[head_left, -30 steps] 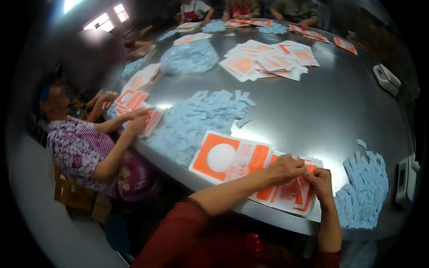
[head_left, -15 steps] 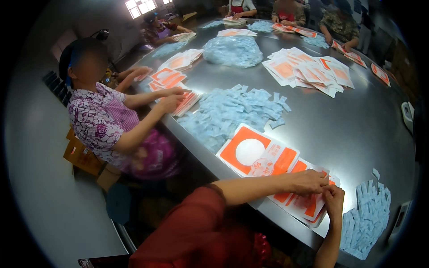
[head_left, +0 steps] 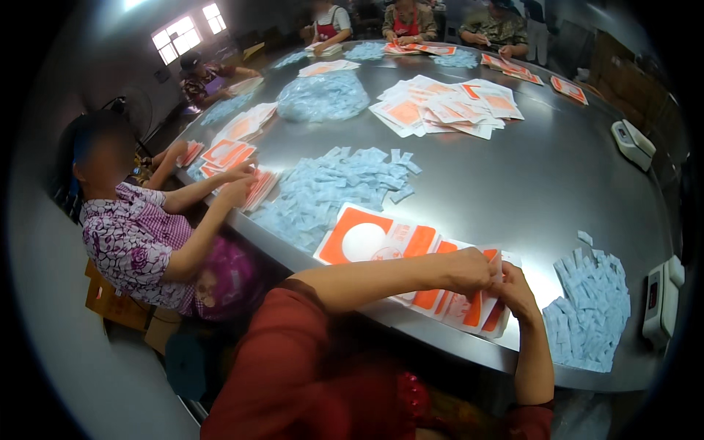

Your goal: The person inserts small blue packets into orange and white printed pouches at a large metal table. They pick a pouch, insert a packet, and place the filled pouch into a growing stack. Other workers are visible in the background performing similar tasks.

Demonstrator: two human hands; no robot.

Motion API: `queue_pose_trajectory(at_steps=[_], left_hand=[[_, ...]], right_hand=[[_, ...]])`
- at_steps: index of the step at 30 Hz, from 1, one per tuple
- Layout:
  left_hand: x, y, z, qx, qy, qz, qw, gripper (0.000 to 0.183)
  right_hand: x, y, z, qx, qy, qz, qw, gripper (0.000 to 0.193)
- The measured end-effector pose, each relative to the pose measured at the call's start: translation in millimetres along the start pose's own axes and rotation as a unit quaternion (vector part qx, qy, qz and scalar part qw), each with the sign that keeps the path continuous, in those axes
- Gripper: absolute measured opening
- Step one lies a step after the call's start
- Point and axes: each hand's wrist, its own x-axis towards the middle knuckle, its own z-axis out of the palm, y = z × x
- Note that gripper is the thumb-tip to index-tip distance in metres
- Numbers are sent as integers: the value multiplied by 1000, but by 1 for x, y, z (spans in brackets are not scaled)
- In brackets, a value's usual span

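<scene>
left hand (head_left: 469, 271) and right hand (head_left: 517, 290) pinched, touching

Glossy brushed-metal table (head_left: 543, 183), shiny plastic orange-and-white pouches (head_left: 381, 242), pale blue papery sachets (head_left: 330, 187), red cloth sleeve (head_left: 279, 367).

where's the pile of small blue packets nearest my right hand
In the head view, the pile of small blue packets lies on the metal table just right of the right hand, near the front edge.

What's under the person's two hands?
The left hand and right hand rest on a row of orange-and-white packets overlapping along the edge of the metal table. What lies beneath the packets is covered.
</scene>
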Motion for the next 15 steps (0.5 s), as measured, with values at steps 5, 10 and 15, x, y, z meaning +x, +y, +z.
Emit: queue_pose_trajectory(at_steps=[5,10,15], left_hand=[[1,-4,-3,13,7,72,997,35],[-12,8,-31,56,-31,19,998,31],[-12,20,-28,-20,11,-83,996,21]], right_hand=[[-4,10,9,-4,1,-18,1000,39],[17,30,-10,-274,102,10,956,18],[16,41,-21,-241,124,-13,962,18]])
